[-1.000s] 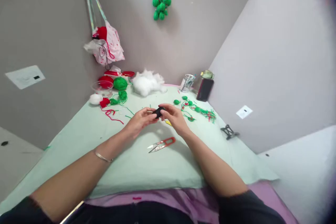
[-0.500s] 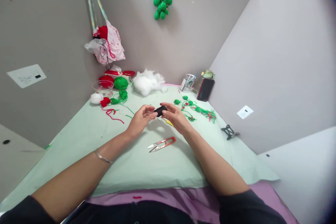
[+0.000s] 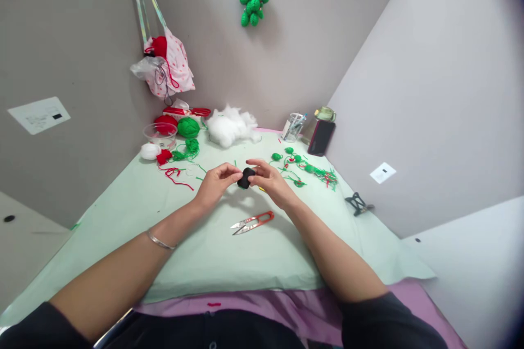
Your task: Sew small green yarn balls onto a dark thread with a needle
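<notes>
Above the middle of the table, a small black rounded piece (image 3: 246,178) is held between both hands; a thin green edge shows at its lower side, and I cannot make out what it is. My left hand (image 3: 221,181) pinches its left side with thumb and fingertips. From the right, my right hand (image 3: 269,179) grips it by the thumb side, with the index finger lifted off above it. Orange-handled thread snips (image 3: 252,222) lie on the cloth just below the hands. Partly hidden behind my right hand is a yellow item (image 3: 262,189).
White stuffing (image 3: 231,126), a green yarn ball (image 3: 189,127) and a clear tub (image 3: 160,136) stand at the back left. Small green knitted pieces (image 3: 298,159) lie right of the hands, before a phone (image 3: 321,138) and a clear cup (image 3: 293,127). A black clip (image 3: 358,204) rests at the right.
The black piece has turned from lying nearly level to standing more upright, and shifted slightly left and down. My right index finger has lifted away from it.
</notes>
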The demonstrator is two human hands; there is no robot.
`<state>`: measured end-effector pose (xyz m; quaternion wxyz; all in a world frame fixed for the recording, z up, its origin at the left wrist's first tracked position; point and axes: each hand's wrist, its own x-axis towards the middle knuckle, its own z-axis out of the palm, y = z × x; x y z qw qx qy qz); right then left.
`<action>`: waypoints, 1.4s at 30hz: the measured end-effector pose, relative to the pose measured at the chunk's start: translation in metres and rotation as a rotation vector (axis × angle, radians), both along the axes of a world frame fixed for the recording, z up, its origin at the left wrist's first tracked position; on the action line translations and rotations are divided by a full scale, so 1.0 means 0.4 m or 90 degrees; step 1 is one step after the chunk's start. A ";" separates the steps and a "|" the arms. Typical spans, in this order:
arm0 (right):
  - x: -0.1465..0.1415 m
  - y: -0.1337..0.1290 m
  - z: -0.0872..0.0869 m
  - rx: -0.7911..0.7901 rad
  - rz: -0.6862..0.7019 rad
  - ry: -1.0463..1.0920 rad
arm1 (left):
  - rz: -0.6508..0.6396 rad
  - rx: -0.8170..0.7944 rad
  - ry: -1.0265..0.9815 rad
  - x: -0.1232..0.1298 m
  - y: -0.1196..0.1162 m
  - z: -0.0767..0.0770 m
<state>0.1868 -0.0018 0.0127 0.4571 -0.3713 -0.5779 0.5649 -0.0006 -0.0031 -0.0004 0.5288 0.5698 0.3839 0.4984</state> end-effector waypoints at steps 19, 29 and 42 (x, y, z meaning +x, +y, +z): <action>0.005 -0.002 0.008 -0.155 0.024 0.115 | 0.025 -0.019 -0.036 -0.009 0.016 -0.001; 0.007 0.002 0.011 -0.161 0.028 0.119 | -0.032 -0.056 -0.027 -0.017 0.016 0.008; 0.061 0.000 0.031 -0.081 0.184 0.041 | -0.211 -0.187 -0.273 -0.057 0.034 0.041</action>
